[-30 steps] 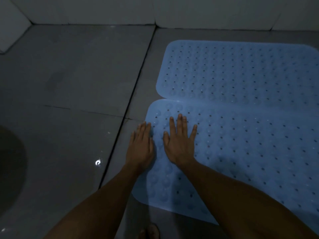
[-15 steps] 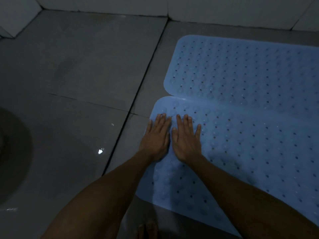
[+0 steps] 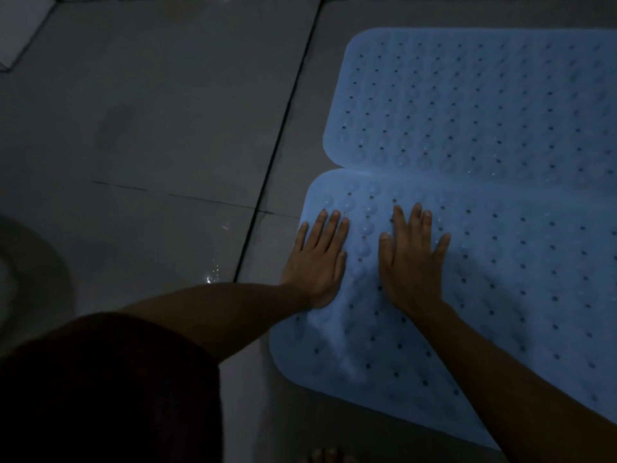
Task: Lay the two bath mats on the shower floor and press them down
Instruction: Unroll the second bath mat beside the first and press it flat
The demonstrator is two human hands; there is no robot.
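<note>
With my left hand [image 3: 315, 262] and right hand [image 3: 412, 262] flat, fingers spread and holding nothing, on the near mat [image 3: 484, 279] touching the far mat [image 3: 484, 105], I judge uneven pressure on the wet-looking shower floor [image 3: 167, 111] could shift it or leave suckers unseated.

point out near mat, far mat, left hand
near mat [image 3: 500, 279]: head view, bare middle of its surface.
far mat [image 3: 467, 105]: head view, centre of its surface.
left hand [image 3: 315, 262]: head view, back of the hand.
</note>
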